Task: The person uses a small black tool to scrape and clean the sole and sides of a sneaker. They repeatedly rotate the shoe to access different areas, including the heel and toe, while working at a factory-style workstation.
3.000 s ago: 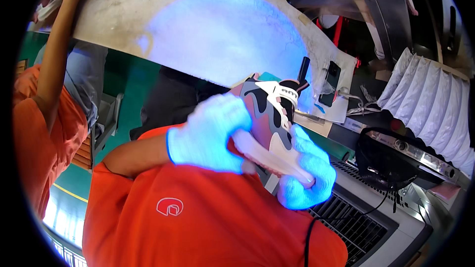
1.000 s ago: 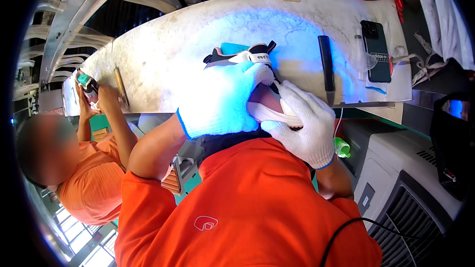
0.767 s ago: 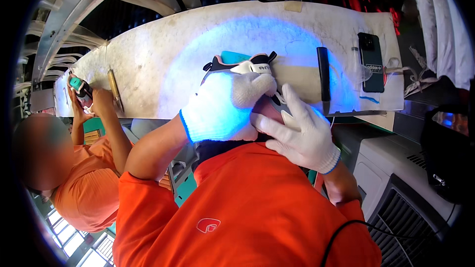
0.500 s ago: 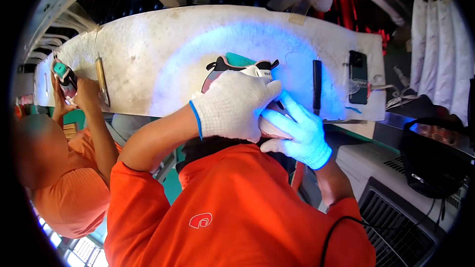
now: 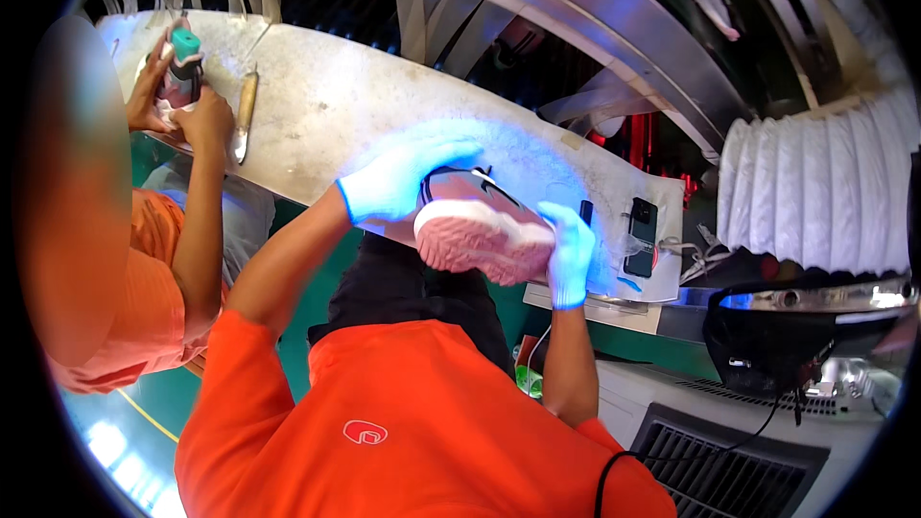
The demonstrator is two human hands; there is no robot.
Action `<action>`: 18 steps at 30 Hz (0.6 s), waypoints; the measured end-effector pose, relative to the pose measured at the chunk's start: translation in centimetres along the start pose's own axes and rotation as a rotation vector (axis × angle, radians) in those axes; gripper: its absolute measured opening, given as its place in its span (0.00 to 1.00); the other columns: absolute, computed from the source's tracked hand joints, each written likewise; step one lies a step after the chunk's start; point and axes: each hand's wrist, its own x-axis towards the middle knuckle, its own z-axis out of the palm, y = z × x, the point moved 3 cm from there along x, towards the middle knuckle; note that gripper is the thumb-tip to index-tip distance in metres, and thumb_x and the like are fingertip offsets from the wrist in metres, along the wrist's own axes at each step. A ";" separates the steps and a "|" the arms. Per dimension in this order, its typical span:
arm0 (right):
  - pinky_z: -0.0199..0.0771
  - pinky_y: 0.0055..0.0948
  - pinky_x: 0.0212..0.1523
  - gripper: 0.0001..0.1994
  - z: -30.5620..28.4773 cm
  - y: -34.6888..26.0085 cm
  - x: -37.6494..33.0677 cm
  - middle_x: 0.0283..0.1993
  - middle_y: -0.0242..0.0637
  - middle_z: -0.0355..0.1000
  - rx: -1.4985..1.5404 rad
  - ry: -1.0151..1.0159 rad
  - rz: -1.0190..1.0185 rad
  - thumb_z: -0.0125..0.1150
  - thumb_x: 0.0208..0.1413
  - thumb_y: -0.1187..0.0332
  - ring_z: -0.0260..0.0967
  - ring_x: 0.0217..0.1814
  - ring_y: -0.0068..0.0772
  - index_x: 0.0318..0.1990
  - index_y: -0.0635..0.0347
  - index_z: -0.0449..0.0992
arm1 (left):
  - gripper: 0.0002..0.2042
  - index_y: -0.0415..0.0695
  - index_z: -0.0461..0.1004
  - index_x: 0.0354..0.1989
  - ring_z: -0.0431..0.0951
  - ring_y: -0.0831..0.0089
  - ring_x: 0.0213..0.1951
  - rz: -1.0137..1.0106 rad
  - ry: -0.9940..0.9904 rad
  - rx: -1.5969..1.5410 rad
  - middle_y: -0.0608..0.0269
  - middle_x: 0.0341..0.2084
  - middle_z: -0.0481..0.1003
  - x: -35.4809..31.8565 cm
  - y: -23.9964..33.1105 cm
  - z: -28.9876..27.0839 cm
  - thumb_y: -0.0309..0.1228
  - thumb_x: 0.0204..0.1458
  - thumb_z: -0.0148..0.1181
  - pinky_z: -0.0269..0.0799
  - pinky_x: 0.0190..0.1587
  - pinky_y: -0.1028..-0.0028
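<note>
A sneaker [image 5: 484, 242] with a thick pink sole, white midsole and dark-edged upper is held tilted above the table's near edge, its sole toward me. My right hand [image 5: 573, 254], in a white glove lit blue, grips it at its right end. Beside the left end is my left hand [image 5: 395, 182], also gloved, with fingers stretched out along the shoe's far side; its thumb is hidden. The shoe's opening and far side are mostly out of sight.
The worn white table [image 5: 317, 101] carries a wooden-handled knife [image 5: 247, 115], a black bar [image 5: 586, 212], a dark phone [image 5: 641, 237] and a blue scrap [image 5: 628, 284]. At left, a co-worker's hands [image 5: 197, 115] hold another shoe [image 5: 180, 77]. White ducting [image 5: 811, 192] and a black bag [image 5: 763, 336] are at right.
My view has swung right. The shoe has turned so its pink sole shows toward me. My left hand has moved off its top to its left end; my right hand now grips its right end.
</note>
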 end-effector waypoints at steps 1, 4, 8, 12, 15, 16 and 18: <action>0.81 0.37 0.57 0.34 0.1 -0.2 1.7 0.50 0.45 0.86 0.105 -0.008 0.090 0.54 0.79 0.41 0.83 0.51 0.36 0.48 0.73 0.86 | 0.36 0.45 0.77 0.70 0.81 0.48 0.64 -0.050 -0.066 -0.057 0.45 0.64 0.80 0.6 -0.1 -0.3 0.36 0.50 0.80 0.77 0.67 0.58; 0.83 0.40 0.55 0.38 0.8 0.6 3.3 0.49 0.43 0.85 0.542 -0.025 0.401 0.50 0.77 0.34 0.83 0.48 0.38 0.53 0.69 0.85 | 0.40 0.47 0.78 0.70 0.87 0.50 0.55 -0.136 -0.288 -0.035 0.47 0.56 0.85 3.6 4.6 -3.8 0.35 0.43 0.83 0.81 0.61 0.59; 0.86 0.48 0.51 0.42 6.6 1.4 1.7 0.50 0.40 0.85 0.925 0.097 0.739 0.49 0.72 0.26 0.83 0.47 0.44 0.60 0.62 0.82 | 0.45 0.47 0.79 0.69 0.89 0.49 0.48 -0.087 -0.305 0.107 0.47 0.50 0.87 5.5 13.1 -7.1 0.44 0.35 0.86 0.84 0.53 0.59; 0.86 0.50 0.45 0.40 6.3 4.9 1.2 0.52 0.42 0.83 1.511 -0.436 0.603 0.51 0.70 0.27 0.82 0.47 0.48 0.64 0.57 0.80 | 0.44 0.46 0.81 0.66 0.89 0.48 0.44 -0.145 -0.351 0.249 0.47 0.47 0.88 7.4 15.0 -5.7 0.47 0.35 0.85 0.84 0.51 0.59; 0.82 0.44 0.40 0.28 2.5 14.8 1.9 0.49 0.39 0.79 1.398 -0.408 0.294 0.52 0.76 0.39 0.78 0.45 0.39 0.66 0.52 0.77 | 0.40 0.44 0.83 0.63 0.90 0.55 0.36 -0.217 -0.454 0.239 0.50 0.40 0.89 10.4 16.7 -4.2 0.45 0.37 0.85 0.86 0.43 0.63; 0.83 0.43 0.39 0.29 3.2 11.5 1.9 0.50 0.39 0.79 1.125 -0.245 0.101 0.54 0.75 0.41 0.78 0.45 0.38 0.68 0.53 0.74 | 0.39 0.44 0.83 0.62 0.89 0.59 0.32 -0.328 -0.480 0.210 0.53 0.36 0.88 10.2 16.8 -4.6 0.44 0.38 0.85 0.85 0.40 0.65; 0.84 0.40 0.37 0.31 2.4 3.2 1.0 0.51 0.38 0.78 0.321 0.224 -0.057 0.57 0.75 0.43 0.79 0.44 0.36 0.73 0.55 0.70 | 0.36 0.44 0.83 0.61 0.87 0.67 0.25 -0.512 -0.547 0.133 0.57 0.30 0.88 10.8 18.3 -5.0 0.41 0.40 0.86 0.84 0.33 0.70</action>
